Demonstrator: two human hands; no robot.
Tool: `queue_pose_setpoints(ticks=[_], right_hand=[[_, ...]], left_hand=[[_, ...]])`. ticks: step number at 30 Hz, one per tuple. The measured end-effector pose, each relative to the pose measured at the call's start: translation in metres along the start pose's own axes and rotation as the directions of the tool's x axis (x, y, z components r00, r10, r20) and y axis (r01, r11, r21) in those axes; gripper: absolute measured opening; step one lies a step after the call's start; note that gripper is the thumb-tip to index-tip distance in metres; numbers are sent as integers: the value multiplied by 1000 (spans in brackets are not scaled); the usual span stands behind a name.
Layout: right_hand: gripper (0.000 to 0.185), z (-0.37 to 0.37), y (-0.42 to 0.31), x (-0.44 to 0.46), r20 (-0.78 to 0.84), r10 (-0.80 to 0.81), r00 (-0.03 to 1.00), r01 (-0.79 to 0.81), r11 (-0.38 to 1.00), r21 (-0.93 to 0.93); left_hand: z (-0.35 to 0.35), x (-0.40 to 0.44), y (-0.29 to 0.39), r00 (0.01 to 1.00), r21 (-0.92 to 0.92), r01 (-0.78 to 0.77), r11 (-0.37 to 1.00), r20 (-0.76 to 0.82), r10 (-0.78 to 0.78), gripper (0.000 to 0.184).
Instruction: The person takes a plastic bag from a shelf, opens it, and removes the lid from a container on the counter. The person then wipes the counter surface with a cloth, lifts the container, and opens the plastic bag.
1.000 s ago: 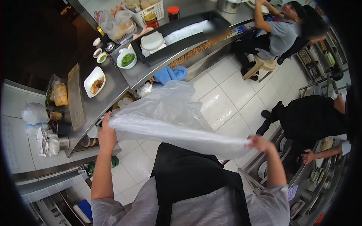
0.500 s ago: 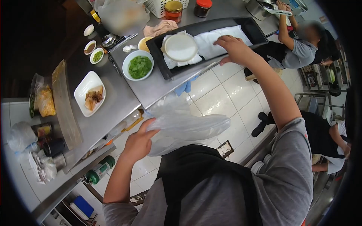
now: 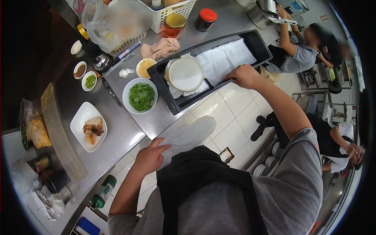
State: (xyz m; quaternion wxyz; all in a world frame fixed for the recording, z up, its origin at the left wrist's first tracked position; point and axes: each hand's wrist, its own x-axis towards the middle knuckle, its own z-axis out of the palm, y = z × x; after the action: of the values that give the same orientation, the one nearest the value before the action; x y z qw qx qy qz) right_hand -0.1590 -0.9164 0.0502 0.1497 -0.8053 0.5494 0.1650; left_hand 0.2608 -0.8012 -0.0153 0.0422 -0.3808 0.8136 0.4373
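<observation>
My left hand (image 3: 149,157) pinches a clear plastic bag (image 3: 190,133) that hangs in front of the black apron. My right hand (image 3: 244,76) is closed on the near rim of a long black tray (image 3: 257,44), toward its right end. Folded white cloths (image 3: 223,60) line that tray. A round tub with a whitish lid (image 3: 186,74) sits in its left part. Left of the tray stands a white bowl of chopped green leaves (image 3: 141,97), with a small dish of yellowish bits (image 3: 146,68) behind it.
A white dish with pieces of food (image 3: 93,131) stands on the left of the steel counter (image 3: 117,125). Behind the tray are a pink cloth (image 3: 160,49), a red-lidded jar (image 3: 206,19) and a white basket (image 3: 172,15). Co-workers (image 3: 301,51) stand at the right.
My right hand has come down from above the white cloths onto the tray's near rim. The plastic bag in my left hand is more bunched up. The view has shifted.
</observation>
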Motion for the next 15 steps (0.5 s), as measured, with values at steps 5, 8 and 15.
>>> queue_pose_setpoints(ticks=[5,8,15], right_hand=[[22,-3,2,-15,-3,-45,999,45,999,21],[30,-6,-2,-38,-83,-36,996,43,995,88],[31,8,-6,-139,-128,109,986,-97,990,98]], left_hand=[[2,-5,0,1000,18,30,999,-8,-30,46],[5,-6,1,997,-15,71,997,-9,-71,48],[21,9,28,994,-88,104,991,-25,-106,67]])
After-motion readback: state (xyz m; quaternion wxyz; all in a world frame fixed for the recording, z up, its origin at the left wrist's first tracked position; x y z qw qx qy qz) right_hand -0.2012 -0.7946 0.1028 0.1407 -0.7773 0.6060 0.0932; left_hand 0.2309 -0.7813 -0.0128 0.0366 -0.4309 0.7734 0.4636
